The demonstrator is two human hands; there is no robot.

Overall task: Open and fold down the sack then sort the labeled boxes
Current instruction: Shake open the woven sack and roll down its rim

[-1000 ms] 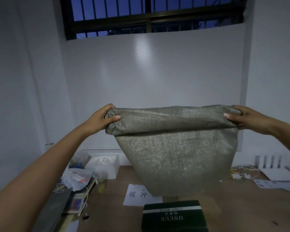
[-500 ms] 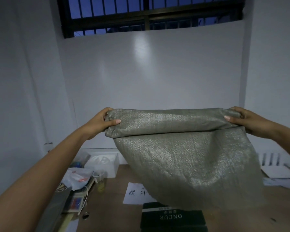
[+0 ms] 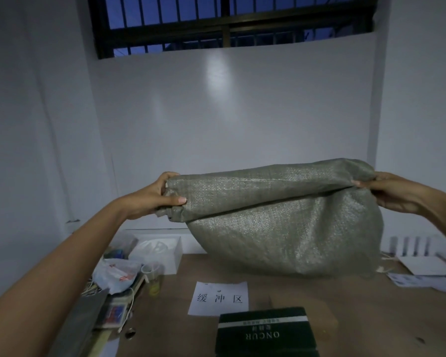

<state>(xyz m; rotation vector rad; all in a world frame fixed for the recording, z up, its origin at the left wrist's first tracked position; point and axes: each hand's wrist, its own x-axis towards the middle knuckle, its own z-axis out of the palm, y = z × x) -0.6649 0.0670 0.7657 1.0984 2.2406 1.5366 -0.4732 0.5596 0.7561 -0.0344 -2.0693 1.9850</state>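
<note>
The grey-green woven sack [image 3: 281,222] hangs in the air above the far part of the wooden table [image 3: 358,313], its top rolled down into a thick band stretched between both hands. The left hand [image 3: 152,197] grips the band's left end, thumb across the front, fingers curled behind. The right hand [image 3: 389,193] pinches the right end. Nearer, a dark green box [image 3: 265,333] lies on the table, a paper sign [image 3: 219,297] just beyond it.

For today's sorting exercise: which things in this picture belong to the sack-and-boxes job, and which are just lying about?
Job: sack, left hand, right hand, dark green box, paper label.
Lying about: plastic bag, white box, plastic cup, loose papers.
</note>
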